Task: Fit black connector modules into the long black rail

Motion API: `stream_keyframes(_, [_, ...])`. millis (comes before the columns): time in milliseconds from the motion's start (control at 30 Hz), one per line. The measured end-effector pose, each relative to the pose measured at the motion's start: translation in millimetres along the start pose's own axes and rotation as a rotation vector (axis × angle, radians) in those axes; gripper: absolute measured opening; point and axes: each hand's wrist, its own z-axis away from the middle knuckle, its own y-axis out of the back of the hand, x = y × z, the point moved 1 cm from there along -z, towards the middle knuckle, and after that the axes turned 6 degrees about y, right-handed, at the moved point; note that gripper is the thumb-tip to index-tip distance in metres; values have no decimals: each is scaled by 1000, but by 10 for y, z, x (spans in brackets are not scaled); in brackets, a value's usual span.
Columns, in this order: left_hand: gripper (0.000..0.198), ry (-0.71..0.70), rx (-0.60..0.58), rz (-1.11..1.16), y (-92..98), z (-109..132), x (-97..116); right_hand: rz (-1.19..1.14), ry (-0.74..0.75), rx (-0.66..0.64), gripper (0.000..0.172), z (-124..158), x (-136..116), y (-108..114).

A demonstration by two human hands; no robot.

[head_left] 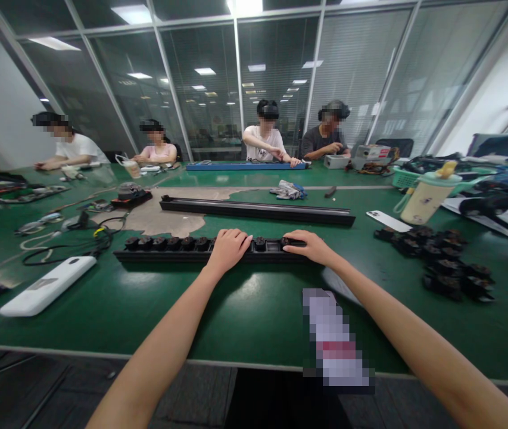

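Note:
A long black rail point(177, 257) lies crosswise on the green table, with a row of small black round parts point(173, 243) standing along its channel. My left hand point(230, 247) rests over the rail's middle, its fingers pressed together on the rail. Just to its right, one black part point(260, 242) stands in the channel. My right hand point(302, 245) is at the rail's right portion, its thumb and fingers closed on another small black part point(286, 241). The right end of the rail is partly hidden by that hand.
Behind lies a second black rail point(258, 210). Loose black parts point(445, 262), a white phone point(387, 221) and a tumbler point(430, 193) are on the right. A white power bank point(48, 286) and cables point(97, 235) lie left. People sit across the table point(218, 333).

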Motion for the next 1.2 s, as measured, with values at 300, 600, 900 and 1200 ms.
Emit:
stream_keyframes(300, [44, -6, -1, -6, -5, 2, -4, 85, 33, -11, 43, 38, -12, 5])
stream_keyframes(600, [48, -27, -53, 9, 55, 16, -49, 5, 43, -3, 43, 59, -1, 81])
stream_keyframes(900, [73, -99, -106, 12, 130, 29, -116, 119, 51, -128, 68, 93, 53, 95])
stream_keyframes(1200, [79, -101, -87, -2, 141, 41, -164, 0, -5, -198, 63, 139, 27, 306])
